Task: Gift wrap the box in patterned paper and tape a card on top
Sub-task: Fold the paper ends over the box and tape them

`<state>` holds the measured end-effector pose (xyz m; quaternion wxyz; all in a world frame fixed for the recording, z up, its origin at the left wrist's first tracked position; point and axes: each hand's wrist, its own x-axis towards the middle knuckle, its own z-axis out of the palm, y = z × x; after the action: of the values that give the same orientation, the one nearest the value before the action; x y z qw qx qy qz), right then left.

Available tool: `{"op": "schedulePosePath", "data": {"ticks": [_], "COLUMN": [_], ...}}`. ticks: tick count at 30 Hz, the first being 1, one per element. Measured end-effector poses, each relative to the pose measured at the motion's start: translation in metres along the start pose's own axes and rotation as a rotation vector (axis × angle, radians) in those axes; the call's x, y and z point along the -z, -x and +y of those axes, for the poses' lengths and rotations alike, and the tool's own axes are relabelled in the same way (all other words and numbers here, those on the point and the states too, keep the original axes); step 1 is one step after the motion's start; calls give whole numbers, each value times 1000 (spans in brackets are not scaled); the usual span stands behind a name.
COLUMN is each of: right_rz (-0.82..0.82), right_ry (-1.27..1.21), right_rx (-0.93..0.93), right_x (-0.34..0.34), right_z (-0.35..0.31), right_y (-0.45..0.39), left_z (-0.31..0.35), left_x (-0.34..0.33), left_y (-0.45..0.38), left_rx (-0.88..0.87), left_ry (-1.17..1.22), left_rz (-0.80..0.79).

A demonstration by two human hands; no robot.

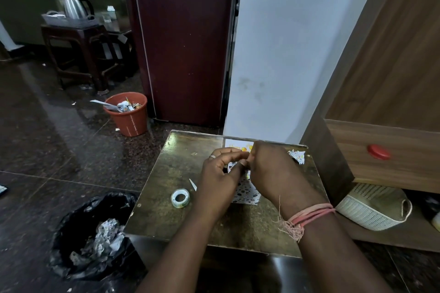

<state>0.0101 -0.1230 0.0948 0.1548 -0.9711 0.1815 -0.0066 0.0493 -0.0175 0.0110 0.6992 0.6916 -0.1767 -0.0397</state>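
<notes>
On the small worn table (166, 173), in the head view, both hands meet above the wrapped box (247, 194), which lies near the table's middle in dotted paper and is mostly hidden under them. The left hand (217, 179) has its fingers curled, thumb and forefinger pinched together against the right hand (271, 173), whose fingers also curl inward; what they pinch between them is too small to make out. A card (234, 144) with yellow and orange print lies just beyond the hands at the far edge. A roll of clear tape (180, 197) sits left of the box, a thin white sliver (193, 184) just beside it. A crumpled scrap of patterned paper (297, 156) lies near the far right corner.

On the floor at the left, a black bin bag (71, 257) gapes open and holds crumpled silvery-white paper. Farther back, a terracotta bucket (129, 121) is filled with paper scraps and strips sticking over its rim. At the right, under a wooden cabinet (392, 157), a white woven basket (371, 209) stands tilted; its contents cannot be seen.
</notes>
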Motion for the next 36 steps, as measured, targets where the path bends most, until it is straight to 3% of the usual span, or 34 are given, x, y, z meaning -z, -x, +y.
{"op": "schedulePosePath", "data": {"ticks": [4,7,13,20,23,29,36], "right_rz": [21,51,28,114,205,563,538], "right_ry": [-21,-203,-379,-502,-613,-954,-963], "right_rx": [8,-70,-170,-234,-194,-213,-144], "right_x": [-1,-4,-14,-18,-22,-48,-94], "right_z": [2,10,20,21,23,40,43], "right_y": [-1,-6,-22,-23,-11,23,33], "left_z": [1,-3,-3,-2,-10,-15,-16], "left_x": [2,3,4,9,12,20,25], "left_y": [1,-1,1,5,5,7,9], "left_rx": [-21,-22,6,101,118,154,168], "left_ry": [-50,-58,9,105,102,148,111], "left_rz": [-2,-4,-29,-74,-67,-112,-208]}}
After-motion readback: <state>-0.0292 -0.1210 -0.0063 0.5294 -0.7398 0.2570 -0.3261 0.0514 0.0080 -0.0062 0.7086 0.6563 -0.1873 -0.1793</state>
